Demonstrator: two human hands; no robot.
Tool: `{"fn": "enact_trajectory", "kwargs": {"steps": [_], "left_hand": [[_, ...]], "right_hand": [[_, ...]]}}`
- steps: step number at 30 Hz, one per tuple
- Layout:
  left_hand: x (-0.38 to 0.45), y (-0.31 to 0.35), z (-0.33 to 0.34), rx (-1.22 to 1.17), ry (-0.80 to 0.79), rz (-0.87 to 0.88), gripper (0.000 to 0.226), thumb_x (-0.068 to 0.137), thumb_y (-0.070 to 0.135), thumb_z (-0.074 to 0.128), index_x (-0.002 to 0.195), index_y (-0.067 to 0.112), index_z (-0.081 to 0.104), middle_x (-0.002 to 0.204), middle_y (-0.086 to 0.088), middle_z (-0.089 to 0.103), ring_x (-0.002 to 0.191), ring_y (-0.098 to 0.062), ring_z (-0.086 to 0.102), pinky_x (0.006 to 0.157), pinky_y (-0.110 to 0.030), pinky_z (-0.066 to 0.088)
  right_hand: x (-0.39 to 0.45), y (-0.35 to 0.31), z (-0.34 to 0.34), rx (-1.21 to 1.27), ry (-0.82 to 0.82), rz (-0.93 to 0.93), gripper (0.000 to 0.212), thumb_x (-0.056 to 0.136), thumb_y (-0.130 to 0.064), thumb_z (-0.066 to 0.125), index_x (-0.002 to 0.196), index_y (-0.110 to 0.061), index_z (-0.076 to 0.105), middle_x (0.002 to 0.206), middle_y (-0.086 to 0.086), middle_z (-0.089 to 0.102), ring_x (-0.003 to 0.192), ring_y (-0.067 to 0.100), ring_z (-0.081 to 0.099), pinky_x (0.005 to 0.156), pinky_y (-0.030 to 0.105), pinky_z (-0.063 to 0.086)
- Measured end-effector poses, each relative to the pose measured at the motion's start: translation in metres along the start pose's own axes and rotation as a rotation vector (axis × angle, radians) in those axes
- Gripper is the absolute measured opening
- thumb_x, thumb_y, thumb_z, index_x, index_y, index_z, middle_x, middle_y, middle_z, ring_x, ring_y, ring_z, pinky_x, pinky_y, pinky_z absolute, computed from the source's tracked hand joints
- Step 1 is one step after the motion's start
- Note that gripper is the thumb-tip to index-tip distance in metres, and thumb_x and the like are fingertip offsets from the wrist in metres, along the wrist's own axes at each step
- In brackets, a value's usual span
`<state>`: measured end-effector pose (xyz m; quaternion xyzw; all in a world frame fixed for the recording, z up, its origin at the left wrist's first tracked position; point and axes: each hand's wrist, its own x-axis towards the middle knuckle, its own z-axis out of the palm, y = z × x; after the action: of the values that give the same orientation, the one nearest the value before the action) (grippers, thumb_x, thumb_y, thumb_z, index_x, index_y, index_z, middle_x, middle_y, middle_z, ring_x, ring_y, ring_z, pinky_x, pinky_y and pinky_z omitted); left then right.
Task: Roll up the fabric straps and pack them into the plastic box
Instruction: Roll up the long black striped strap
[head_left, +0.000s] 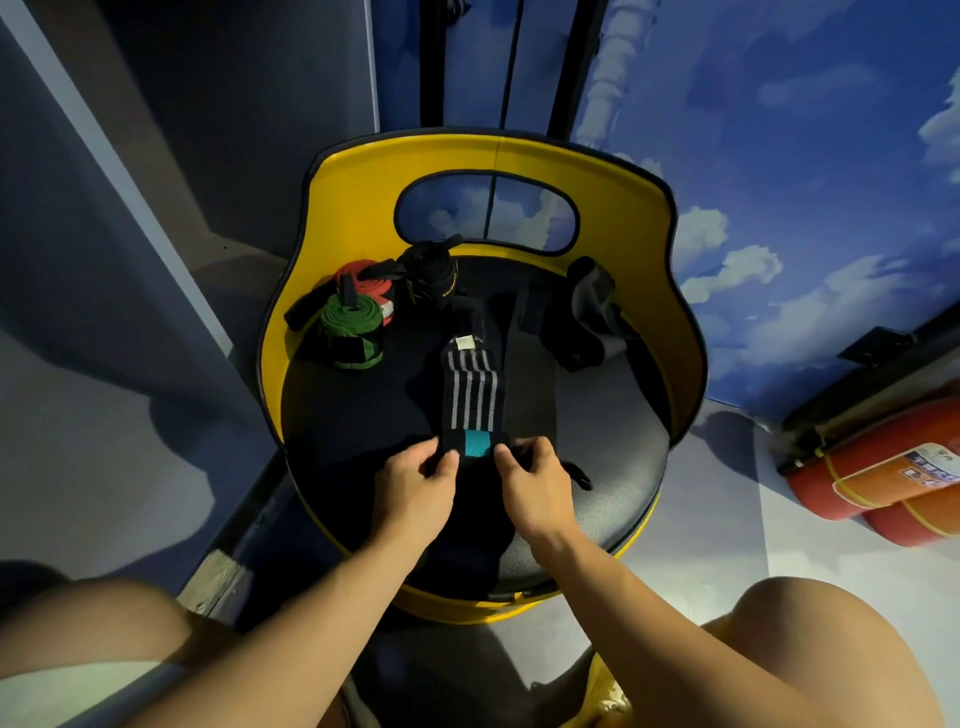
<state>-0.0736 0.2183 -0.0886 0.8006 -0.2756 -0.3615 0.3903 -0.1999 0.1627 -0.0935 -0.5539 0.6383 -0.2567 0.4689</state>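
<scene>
Hands: our left hand (415, 480) and right hand (530, 480) pinch striped strap (470, 400) at seat (613, 415) front edge | Risk: uneven start skews roll; loose grip unwinds it

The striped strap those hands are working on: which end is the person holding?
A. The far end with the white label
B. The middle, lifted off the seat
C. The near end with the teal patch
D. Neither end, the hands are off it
C: the left hand and right hand pinch the striped strap at its near end, either side of the teal patch, while the white label lies at the far end.
</scene>
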Motion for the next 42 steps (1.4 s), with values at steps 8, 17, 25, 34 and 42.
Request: {"fn": "enact_trajectory", "kwargs": {"steps": [8,17,25,34,42], "left_hand": [[-0.011,-0.005,-0.015,0.085,-0.007,-0.065,0.040,0.097,0.041,0.064,0.129,0.018,0.067,0.125,-0.003,0.069,0.113,-0.022,0.065,0.097,-0.037,0.055],[0.014,0.006,-0.015,0.047,0.077,-0.087,0.039,0.086,0.054,0.073,0.086,0.015,0.071,0.079,-0.001,0.071,0.075,-0.016,0.067,0.059,-0.026,0.050],[0.006,0.011,-0.011,-0.018,0.086,-0.033,0.027,0.092,0.047,0.067,0.100,0.021,0.074,0.094,0.008,0.071,0.089,-0.015,0.066,0.075,-0.028,0.053],[-0.004,-0.006,-0.017,-0.028,-0.148,-0.039,0.047,0.097,0.013,0.065,0.143,0.020,0.056,0.145,-0.003,0.056,0.133,-0.019,0.052,0.099,-0.024,0.039],[0.007,-0.007,-0.026,0.129,-0.229,-0.081,0.054,0.092,0.047,0.066,0.138,0.019,0.059,0.133,-0.002,0.064,0.112,-0.023,0.067,0.102,-0.044,0.053]], "right_hand": [[-0.013,0.007,-0.013,-0.176,-0.193,-0.057,0.024,0.098,-0.032,0.060,0.115,-0.015,0.059,0.108,0.000,0.069,0.101,0.018,0.065,0.091,0.037,0.056],[0.004,-0.003,-0.002,-0.298,-0.003,-0.171,0.042,0.097,-0.051,0.059,0.086,-0.010,0.051,0.080,0.004,0.059,0.077,0.024,0.056,0.065,0.032,0.034],[0.011,-0.007,0.002,-0.142,0.050,-0.091,0.040,0.097,-0.052,0.059,0.098,-0.013,0.068,0.088,0.000,0.072,0.086,0.018,0.065,0.078,0.033,0.050],[-0.011,-0.002,-0.017,-0.194,-0.193,-0.092,0.034,0.091,-0.017,0.064,0.124,-0.020,0.060,0.113,-0.002,0.071,0.106,0.017,0.066,0.094,0.036,0.055],[-0.008,-0.012,-0.031,-0.426,-0.232,-0.187,0.029,0.102,-0.036,0.051,0.113,-0.012,0.065,0.104,0.009,0.070,0.095,0.027,0.064,0.074,0.032,0.046]]}}
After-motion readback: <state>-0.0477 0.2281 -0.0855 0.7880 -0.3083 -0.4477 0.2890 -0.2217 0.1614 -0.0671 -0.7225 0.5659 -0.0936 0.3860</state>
